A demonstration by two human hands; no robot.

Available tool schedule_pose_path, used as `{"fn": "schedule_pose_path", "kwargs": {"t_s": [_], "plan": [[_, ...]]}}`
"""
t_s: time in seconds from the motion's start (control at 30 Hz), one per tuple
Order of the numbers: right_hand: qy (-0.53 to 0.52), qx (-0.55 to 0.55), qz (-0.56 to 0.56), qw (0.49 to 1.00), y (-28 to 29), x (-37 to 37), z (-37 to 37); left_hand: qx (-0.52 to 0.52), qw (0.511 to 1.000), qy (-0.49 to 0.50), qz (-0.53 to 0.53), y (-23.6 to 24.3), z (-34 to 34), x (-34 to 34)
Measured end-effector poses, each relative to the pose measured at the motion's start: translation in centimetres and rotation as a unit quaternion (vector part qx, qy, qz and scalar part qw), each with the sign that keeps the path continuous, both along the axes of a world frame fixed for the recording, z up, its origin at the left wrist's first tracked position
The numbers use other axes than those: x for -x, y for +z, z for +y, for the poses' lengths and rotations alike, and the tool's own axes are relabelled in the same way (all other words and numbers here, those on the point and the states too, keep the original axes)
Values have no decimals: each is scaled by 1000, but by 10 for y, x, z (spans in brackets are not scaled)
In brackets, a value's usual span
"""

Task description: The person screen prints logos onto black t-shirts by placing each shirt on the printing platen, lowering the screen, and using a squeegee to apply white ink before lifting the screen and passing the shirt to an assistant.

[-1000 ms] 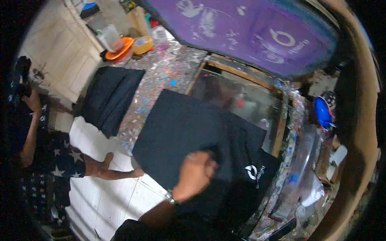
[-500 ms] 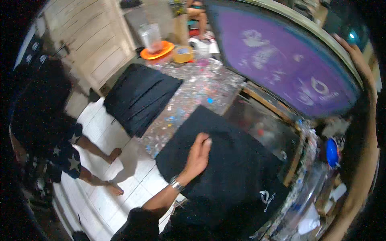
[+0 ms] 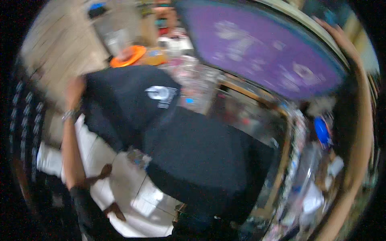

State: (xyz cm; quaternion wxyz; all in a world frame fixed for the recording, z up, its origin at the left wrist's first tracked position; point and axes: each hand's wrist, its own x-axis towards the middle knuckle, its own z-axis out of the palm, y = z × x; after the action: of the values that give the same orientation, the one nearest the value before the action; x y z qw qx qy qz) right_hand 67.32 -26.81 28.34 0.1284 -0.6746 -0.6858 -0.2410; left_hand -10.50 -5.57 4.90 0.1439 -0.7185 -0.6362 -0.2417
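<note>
My left hand (image 3: 75,90), blurred by motion, grips the corner of a black cloth piece (image 3: 120,94) with a white print on it, out at the left. Beside it, a plain black cloth (image 3: 209,148) covers the near part of the worktop. At the upper right my right hand (image 3: 335,34) grips the top edge of a screen-printing frame (image 3: 277,8). The frame stands tilted up, its purple mesh (image 3: 257,52) marked with pale designs. Below the mesh lies a dark flat board (image 3: 249,112).
A clear container (image 3: 116,42) stands by an orange plate (image 3: 130,56) and a tape roll (image 3: 156,56) at the back. A blue round object (image 3: 321,129) and plastic wrap lie at the right. Another person's feet (image 3: 105,170) are on the white tile floor.
My left hand has moved left from the middle of the worktop, carrying the printed black cloth with it. A plain black cloth now shows there. My right hand still holds the frame.
</note>
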Motion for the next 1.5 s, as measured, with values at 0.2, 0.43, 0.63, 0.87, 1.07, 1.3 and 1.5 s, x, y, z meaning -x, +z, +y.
{"fn": "schedule_pose_path", "kwargs": {"t_s": [0.2,0.43,0.63,0.87,1.07,1.3,1.5], "plan": [[-84,73,201,973,5,36,22,-40,977,-204,44,-101,-158,-256],[-52,41,150,986,-5,43,4,75,917,-378,102,-169,-283,-472],[-34,23,129,991,-4,34,-5,201,901,-369,103,-167,-281,-494],[-25,26,151,988,-11,47,-26,211,828,-505,127,-179,-326,-521],[-49,-22,128,990,-21,66,-35,187,821,-523,130,-186,-322,-518],[-58,-143,61,986,-129,116,-132,214,779,-394,-438,-53,-333,-475],[38,-150,201,967,-307,192,-245,359,627,-251,-644,-94,-364,-384]]}}
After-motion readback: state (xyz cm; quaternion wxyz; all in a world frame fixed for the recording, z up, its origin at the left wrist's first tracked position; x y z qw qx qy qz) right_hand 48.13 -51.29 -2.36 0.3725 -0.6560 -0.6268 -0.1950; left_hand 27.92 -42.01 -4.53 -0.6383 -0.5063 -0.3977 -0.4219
